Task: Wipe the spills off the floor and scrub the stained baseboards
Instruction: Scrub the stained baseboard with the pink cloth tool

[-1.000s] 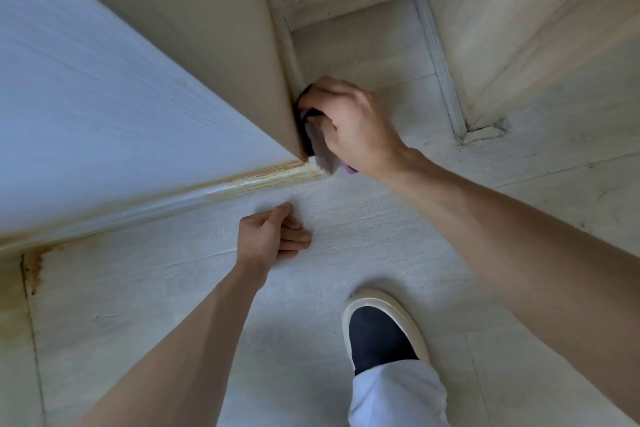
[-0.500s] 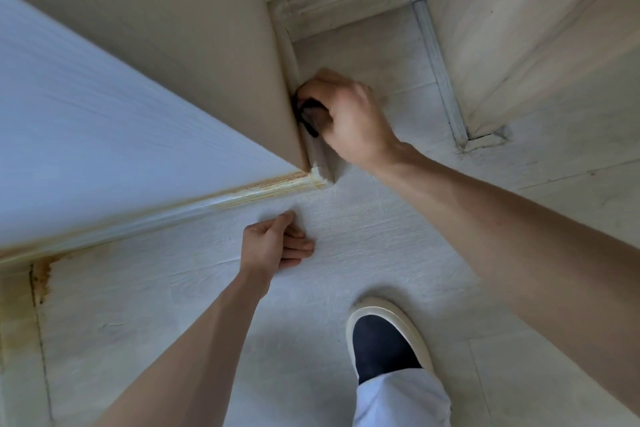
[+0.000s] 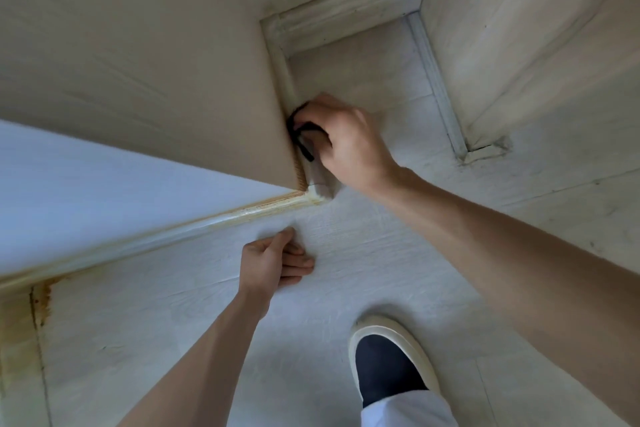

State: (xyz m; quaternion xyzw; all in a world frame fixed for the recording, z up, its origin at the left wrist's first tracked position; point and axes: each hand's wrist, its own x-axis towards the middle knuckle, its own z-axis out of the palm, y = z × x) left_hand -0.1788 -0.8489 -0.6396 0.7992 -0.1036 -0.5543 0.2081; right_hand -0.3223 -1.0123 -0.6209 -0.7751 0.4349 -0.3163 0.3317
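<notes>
Rust-brown staining is seen along the baseboard (image 3: 214,218) left of the wall corner (image 3: 304,189), while the short length running away from that corner is being scrubbed. A dark scrubbing tool (image 3: 300,137), mostly hidden, is gripped in the curled fingers of the right hand (image 3: 349,139) and pressed against this length. The left hand (image 3: 272,263), loosely curled and holding nothing, is rested on the floor (image 3: 363,253) below the corner, well apart from the tool. The stained run is judged next, calling for a shift leftward around the corner.
</notes>
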